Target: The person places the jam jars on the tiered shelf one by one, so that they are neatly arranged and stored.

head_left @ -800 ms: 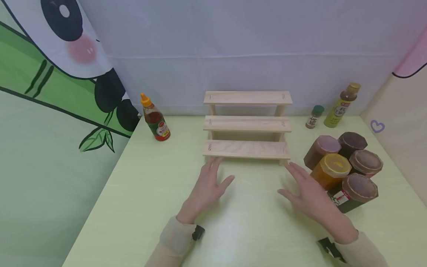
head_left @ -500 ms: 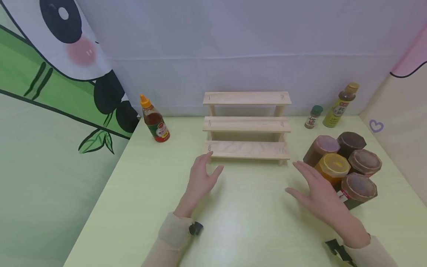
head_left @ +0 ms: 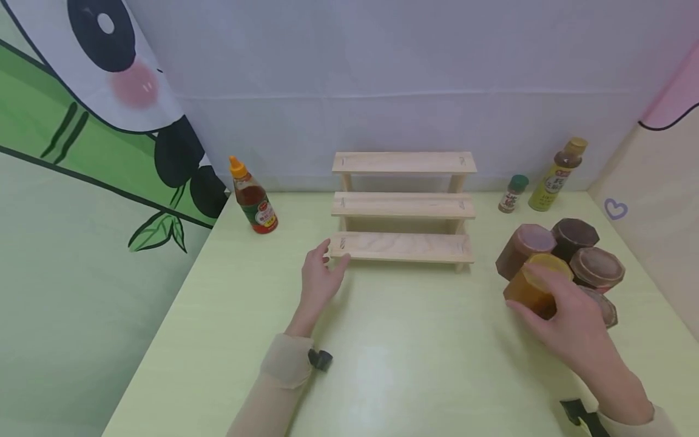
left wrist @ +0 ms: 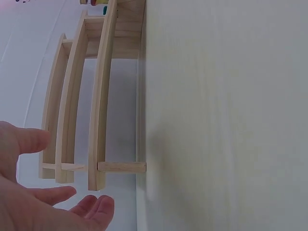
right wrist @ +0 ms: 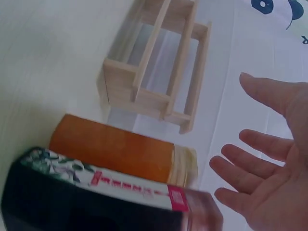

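Observation:
A three-tier wooden step rack (head_left: 404, 246) stands at the back middle of the table. Beside its front left corner is my left hand (head_left: 319, 282), thumb and fingers spread apart and holding nothing. My right hand (head_left: 576, 321) hovers over the jar group, its fingers overlapping an amber jar with a yellow lid (head_left: 526, 292) in the head view. Seen from the right wrist, that hand (right wrist: 269, 159) is spread and apart from the amber jar (right wrist: 115, 149) and from a dark jar with a white and red label (right wrist: 91, 207). In the head view it partly hides the nearest jar (head_left: 603, 306).
More octagonal jars, with a pinkish lid (head_left: 535, 238), a dark lid (head_left: 575, 237) and a brown lid (head_left: 597, 267), crowd round the amber one. Behind them stand a green-capped shaker (head_left: 512, 194) and a yellow-capped bottle (head_left: 556, 176). An orange-tipped sauce bottle (head_left: 255, 200) stands back left.
My right hand has moved right, from beside the jars to over the amber one. The left hand has drifted left to the rack's corner, its fingers bending more.

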Demonstrator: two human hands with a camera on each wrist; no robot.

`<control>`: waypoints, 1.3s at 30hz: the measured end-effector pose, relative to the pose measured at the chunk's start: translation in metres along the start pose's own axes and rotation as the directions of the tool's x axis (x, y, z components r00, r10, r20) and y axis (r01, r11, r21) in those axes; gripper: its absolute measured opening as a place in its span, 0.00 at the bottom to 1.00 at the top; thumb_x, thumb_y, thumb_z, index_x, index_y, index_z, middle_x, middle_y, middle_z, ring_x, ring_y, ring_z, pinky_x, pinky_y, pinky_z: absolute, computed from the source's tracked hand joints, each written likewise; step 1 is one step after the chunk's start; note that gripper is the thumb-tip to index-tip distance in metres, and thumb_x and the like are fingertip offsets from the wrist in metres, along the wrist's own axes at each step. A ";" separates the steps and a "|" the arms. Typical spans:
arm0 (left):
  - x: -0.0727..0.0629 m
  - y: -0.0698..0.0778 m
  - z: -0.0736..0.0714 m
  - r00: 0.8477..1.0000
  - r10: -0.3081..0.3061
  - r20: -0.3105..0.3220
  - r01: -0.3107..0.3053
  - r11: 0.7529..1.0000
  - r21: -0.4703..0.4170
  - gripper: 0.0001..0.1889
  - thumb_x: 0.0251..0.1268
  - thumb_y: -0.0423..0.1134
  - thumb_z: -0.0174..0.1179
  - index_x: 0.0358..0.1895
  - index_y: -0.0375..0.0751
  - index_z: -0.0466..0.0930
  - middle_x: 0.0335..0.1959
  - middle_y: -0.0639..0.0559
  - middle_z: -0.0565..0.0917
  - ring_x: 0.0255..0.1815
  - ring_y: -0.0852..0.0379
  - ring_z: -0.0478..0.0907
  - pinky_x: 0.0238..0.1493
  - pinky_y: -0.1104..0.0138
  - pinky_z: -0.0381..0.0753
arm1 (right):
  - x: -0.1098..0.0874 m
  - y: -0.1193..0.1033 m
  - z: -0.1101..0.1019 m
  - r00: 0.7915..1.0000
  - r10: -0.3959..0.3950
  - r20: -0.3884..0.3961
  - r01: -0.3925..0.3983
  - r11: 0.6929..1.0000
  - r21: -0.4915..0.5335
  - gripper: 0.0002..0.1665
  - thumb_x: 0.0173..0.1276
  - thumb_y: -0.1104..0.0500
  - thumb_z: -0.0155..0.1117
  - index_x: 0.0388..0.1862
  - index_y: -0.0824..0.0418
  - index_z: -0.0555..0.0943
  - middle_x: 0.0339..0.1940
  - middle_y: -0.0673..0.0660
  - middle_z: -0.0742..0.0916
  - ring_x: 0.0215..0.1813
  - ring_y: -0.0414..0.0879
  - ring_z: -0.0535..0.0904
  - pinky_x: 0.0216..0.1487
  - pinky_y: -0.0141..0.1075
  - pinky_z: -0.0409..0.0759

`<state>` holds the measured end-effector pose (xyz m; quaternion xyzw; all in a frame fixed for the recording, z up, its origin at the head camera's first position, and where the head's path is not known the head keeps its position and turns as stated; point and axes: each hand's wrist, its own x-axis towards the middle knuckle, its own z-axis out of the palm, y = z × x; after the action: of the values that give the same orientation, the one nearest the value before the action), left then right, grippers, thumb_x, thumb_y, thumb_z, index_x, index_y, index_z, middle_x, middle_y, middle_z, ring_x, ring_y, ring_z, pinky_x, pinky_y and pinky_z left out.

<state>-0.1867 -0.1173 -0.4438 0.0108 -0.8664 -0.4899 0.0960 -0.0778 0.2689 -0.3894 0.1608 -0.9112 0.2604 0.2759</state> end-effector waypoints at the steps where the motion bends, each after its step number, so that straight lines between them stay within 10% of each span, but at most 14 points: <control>1: 0.001 -0.001 0.000 1.000 -0.014 0.002 0.014 1.000 -0.011 0.34 0.63 0.48 0.62 0.67 0.33 0.65 0.58 0.36 0.71 0.54 0.39 0.72 0.50 0.55 0.74 | -0.001 0.002 -0.003 1.000 -0.005 -0.011 0.005 1.000 -0.001 0.41 0.40 0.59 0.82 0.56 0.63 0.76 0.46 0.59 0.82 0.40 0.48 0.75 0.39 0.27 0.67; 7: 0.005 -0.003 0.001 0.996 -0.084 0.032 0.086 0.994 -0.065 0.35 0.65 0.49 0.60 0.68 0.31 0.63 0.60 0.39 0.73 0.56 0.43 0.74 0.50 0.55 0.76 | -0.008 0.009 -0.018 0.992 0.126 -0.015 -0.126 0.992 -0.022 0.43 0.39 0.63 0.82 0.59 0.61 0.76 0.46 0.58 0.82 0.37 0.46 0.71 0.34 0.28 0.65; 14: 0.012 -0.007 0.003 0.990 -0.137 0.042 0.140 0.986 -0.092 0.33 0.64 0.48 0.59 0.66 0.30 0.66 0.59 0.39 0.75 0.53 0.47 0.77 0.47 0.58 0.79 | -0.019 0.020 -0.028 0.945 0.325 0.023 -0.325 0.946 -0.023 0.41 0.47 0.60 0.80 0.61 0.64 0.73 0.53 0.69 0.79 0.53 0.68 0.73 0.45 0.62 0.66; 39: 0.022 -0.018 0.005 0.968 -0.239 0.080 0.249 0.954 -0.164 0.24 0.65 0.48 0.58 0.60 0.38 0.77 0.51 0.46 0.82 0.52 0.51 0.77 0.51 0.56 0.75 | -0.038 0.038 -0.039 0.863 0.494 0.101 -0.494 0.869 -0.030 0.54 0.50 0.51 0.79 0.72 0.61 0.62 0.59 0.71 0.75 0.56 0.71 0.68 0.43 0.60 0.64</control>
<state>-0.2107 -0.1246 -0.4580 0.0950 -0.8152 -0.5713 0.0096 -0.0473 0.3273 -0.3985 -0.0648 -0.9357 0.3119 0.1518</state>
